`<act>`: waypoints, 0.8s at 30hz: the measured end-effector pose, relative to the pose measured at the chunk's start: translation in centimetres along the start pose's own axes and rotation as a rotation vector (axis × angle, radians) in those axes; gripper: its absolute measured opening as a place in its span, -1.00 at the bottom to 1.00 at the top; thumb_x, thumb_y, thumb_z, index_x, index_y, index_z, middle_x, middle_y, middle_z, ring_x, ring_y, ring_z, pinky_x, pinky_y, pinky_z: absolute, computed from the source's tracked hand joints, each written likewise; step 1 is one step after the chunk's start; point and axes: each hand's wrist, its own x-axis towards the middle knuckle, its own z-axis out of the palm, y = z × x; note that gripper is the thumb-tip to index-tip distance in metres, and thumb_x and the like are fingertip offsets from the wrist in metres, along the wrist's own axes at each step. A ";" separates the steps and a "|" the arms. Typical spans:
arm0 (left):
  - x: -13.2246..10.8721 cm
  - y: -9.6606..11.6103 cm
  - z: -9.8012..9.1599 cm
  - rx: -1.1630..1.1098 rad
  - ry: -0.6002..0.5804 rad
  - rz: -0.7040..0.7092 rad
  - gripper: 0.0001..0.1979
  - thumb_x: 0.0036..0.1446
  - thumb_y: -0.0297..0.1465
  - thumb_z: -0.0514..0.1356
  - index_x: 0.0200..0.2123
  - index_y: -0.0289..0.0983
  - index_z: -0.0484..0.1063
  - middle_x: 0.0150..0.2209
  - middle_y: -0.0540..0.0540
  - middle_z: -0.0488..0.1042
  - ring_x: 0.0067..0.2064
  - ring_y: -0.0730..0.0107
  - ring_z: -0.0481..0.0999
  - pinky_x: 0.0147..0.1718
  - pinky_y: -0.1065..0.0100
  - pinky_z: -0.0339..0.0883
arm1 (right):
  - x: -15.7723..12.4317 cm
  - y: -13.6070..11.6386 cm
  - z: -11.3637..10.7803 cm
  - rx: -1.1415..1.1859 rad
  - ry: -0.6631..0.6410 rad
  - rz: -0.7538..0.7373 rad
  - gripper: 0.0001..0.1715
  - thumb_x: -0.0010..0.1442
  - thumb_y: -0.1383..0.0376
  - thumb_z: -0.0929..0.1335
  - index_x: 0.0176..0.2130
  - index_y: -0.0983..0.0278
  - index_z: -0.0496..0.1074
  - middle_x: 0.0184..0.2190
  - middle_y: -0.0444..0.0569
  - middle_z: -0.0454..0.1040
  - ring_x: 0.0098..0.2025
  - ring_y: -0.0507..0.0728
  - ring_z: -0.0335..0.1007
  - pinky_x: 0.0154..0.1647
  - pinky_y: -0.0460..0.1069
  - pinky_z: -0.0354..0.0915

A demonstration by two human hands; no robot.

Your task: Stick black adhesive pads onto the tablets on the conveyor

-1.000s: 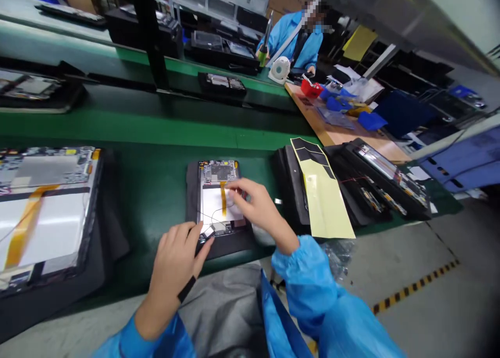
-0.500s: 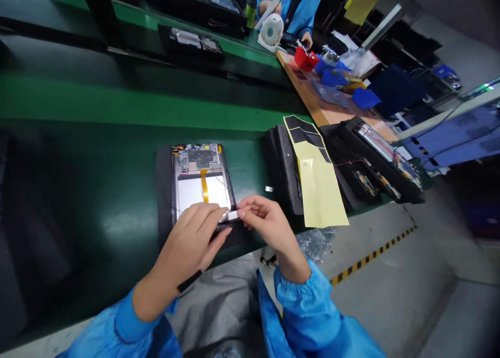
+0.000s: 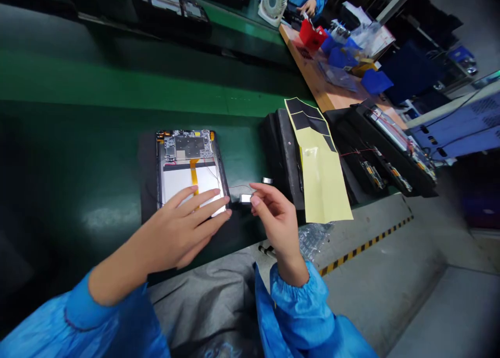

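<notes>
An opened tablet (image 3: 176, 180) lies on a dark mat, its circuit board (image 3: 189, 147) at the far end and an orange ribbon cable (image 3: 194, 171) running down over the white battery. My left hand (image 3: 186, 226) rests flat over the near end of the tablet, fingers stretched out. Just right of the tablet, my right hand (image 3: 276, 212) pinches a small silver-white block (image 3: 245, 198) between thumb and forefinger. A thin wire runs from the block toward the tablet. Behind the block, a similar small silver piece (image 3: 267, 181) sits on the green table.
To the right stand black foam blocks (image 3: 287, 152) with a yellow sheet of black stickers (image 3: 324, 183) over them. Further right are foam trays (image 3: 385, 155) holding more electronics. A white fan (image 3: 273, 2) and a co-worker's hand (image 3: 309, 7) are at the back.
My right hand has drawn the small block away from the tablet's near right corner, to the right. My left hand has flattened onto the tablet. The view has shifted a little.
</notes>
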 end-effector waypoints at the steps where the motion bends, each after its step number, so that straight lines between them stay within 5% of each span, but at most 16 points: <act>1: 0.7 0.0 0.4 0.001 -0.002 0.002 -0.66 0.41 -0.47 0.14 0.12 -0.27 0.63 0.18 -0.25 0.65 0.24 -0.04 0.56 0.24 -0.07 0.43 | 0.0 -0.1 -0.1 0.007 0.033 -0.011 -0.78 0.35 0.23 0.50 0.00 0.13 0.67 -0.34 -0.13 0.57 -0.37 0.04 0.46 -0.31 -0.04 0.44; 6: 2.9 -2.6 1.9 -0.123 -0.119 0.078 -0.68 0.31 -0.49 0.18 -0.03 -0.14 0.70 0.12 -0.23 0.66 0.20 -0.10 0.56 0.16 -0.13 0.49 | 0.7 -1.0 -0.4 0.011 0.058 -0.003 -0.84 0.32 0.22 0.52 -0.08 0.15 0.67 -0.37 -0.12 0.59 -0.39 0.06 0.48 -0.32 -0.03 0.48; 11: 2.4 -5.4 0.8 -0.259 -0.135 0.086 -0.67 0.45 -0.45 0.11 -0.21 -0.11 0.69 0.04 -0.14 0.70 0.18 0.03 0.59 0.11 0.03 0.45 | 1.1 -1.5 -0.4 0.045 0.008 0.000 -0.86 0.32 0.27 0.50 -0.09 0.14 0.69 -0.37 -0.14 0.59 -0.39 0.04 0.48 -0.33 -0.05 0.47; 17: 1.4 -5.2 0.9 -0.274 -0.100 0.034 -0.70 0.44 -0.43 0.13 -0.14 -0.10 0.69 0.03 -0.15 0.67 0.15 0.05 0.58 0.10 0.04 0.46 | 0.1 -0.7 0.4 -0.100 -0.166 -0.024 -0.85 0.37 0.27 0.47 -0.12 0.17 0.72 -0.30 -0.07 0.66 -0.31 0.09 0.55 -0.25 -0.01 0.49; 20: 1.6 -4.3 2.1 -0.284 -0.129 0.038 -0.59 0.26 -0.54 0.17 -0.03 0.01 0.71 0.09 -0.11 0.64 0.22 0.02 0.54 0.18 -0.01 0.43 | -0.4 -0.5 0.0 -0.115 -0.046 -0.039 -0.87 0.38 0.25 0.48 -0.15 0.16 0.72 -0.28 -0.05 0.67 -0.30 0.11 0.57 -0.25 0.00 0.50; 24: 2.4 -4.6 2.0 -0.286 -0.176 0.084 -0.68 0.20 -0.54 0.21 -0.19 -0.04 0.70 0.06 -0.11 0.64 0.22 -0.03 0.53 0.21 -0.04 0.41 | -0.5 -0.6 -0.9 -0.081 0.068 0.007 -0.90 0.36 0.22 0.52 -0.14 0.13 0.72 -0.34 -0.09 0.66 -0.37 0.08 0.55 -0.34 -0.02 0.49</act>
